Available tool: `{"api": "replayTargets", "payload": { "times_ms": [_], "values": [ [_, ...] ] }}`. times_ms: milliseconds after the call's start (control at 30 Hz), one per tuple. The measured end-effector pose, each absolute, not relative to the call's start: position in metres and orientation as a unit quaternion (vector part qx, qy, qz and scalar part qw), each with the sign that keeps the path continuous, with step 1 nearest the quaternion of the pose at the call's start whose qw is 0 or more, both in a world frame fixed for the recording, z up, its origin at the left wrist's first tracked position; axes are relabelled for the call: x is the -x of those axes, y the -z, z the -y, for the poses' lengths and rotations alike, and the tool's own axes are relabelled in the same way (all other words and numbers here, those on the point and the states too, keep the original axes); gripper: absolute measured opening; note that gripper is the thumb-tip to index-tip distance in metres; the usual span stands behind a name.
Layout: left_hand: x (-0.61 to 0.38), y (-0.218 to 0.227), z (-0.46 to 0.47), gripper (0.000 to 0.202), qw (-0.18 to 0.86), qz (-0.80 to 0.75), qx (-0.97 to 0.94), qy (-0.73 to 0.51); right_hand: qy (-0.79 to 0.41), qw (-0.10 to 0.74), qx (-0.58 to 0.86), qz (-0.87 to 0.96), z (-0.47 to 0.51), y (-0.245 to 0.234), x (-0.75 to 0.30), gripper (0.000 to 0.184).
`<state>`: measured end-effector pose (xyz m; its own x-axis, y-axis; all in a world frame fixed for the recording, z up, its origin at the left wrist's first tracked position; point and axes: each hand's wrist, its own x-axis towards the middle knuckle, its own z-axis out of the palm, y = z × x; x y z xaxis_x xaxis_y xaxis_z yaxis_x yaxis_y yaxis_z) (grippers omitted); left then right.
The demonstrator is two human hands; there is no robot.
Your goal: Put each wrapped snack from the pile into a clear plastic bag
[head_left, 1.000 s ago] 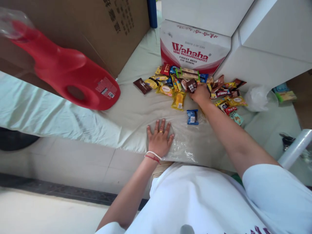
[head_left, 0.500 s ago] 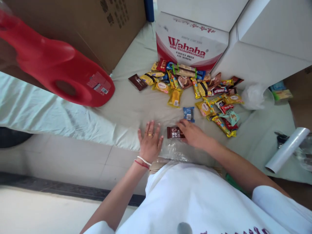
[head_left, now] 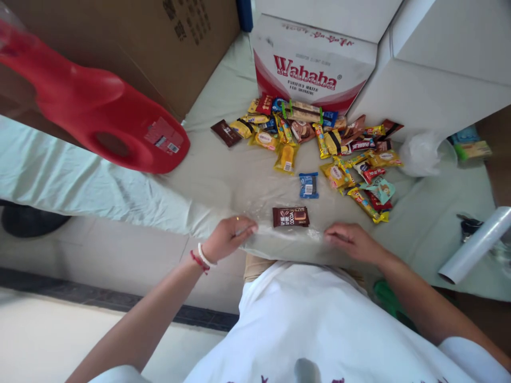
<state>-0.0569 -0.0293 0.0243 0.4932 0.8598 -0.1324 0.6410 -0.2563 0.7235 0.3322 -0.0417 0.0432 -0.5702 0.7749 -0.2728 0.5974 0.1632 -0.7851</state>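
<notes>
A brown cocoa snack packet [head_left: 291,216] lies on a sheet of clear plastic film [head_left: 279,242] spread at the near edge of the cloth-covered surface. My left hand [head_left: 228,236] pinches the film's near left edge, fingers closed on it. My right hand [head_left: 349,240] grips the film's near right edge, fingers curled. A small blue packet [head_left: 308,185] lies just beyond the brown one. Farther back is a pile of several wrapped snacks [head_left: 319,138].
A red plastic jug [head_left: 99,114] lies on its side at the left. A Wahaha carton [head_left: 309,66], white boxes [head_left: 439,64] and a brown cardboard box [head_left: 159,37] stand behind. A roll of film [head_left: 475,246] and a white bag [head_left: 419,154] are at the right.
My right hand carried the brown packet from the pile onto the film and let it go. Both hands then moved to the film's near edge and closed on it.
</notes>
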Motion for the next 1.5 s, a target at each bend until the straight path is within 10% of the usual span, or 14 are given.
{"api": "replayTargets", "payload": {
  "times_ms": [267,467,700,900,1067,1500],
  "values": [
    [0.022,-0.015,-0.036,0.037,0.142,-0.701,-0.694,-0.081,-0.147,-0.153,0.580,0.786,-0.058,-0.086,-0.310,0.027],
    [0.013,-0.012,-0.022,0.071,0.117,-0.738,-0.660,-0.078,-0.088,-0.078,0.465,0.877,-0.106,-0.084,-0.214,0.046],
    [0.010,-0.014,-0.030,0.022,0.206,-0.756,-0.617,-0.075,-0.133,-0.114,0.447,0.877,-0.108,-0.079,-0.194,0.025],
    [0.012,-0.008,-0.024,0.016,0.206,-0.748,-0.616,-0.136,-0.098,-0.068,0.427,0.896,-0.058,-0.099,-0.210,0.029],
    [0.016,-0.011,-0.028,0.059,0.251,-0.764,-0.570,-0.167,-0.070,-0.084,0.484,0.868,-0.094,-0.070,-0.203,0.039],
    [0.017,-0.006,-0.023,0.014,0.168,-0.739,-0.642,-0.114,-0.097,-0.091,0.285,0.949,-0.033,-0.082,-0.223,0.033]
  ]
}}
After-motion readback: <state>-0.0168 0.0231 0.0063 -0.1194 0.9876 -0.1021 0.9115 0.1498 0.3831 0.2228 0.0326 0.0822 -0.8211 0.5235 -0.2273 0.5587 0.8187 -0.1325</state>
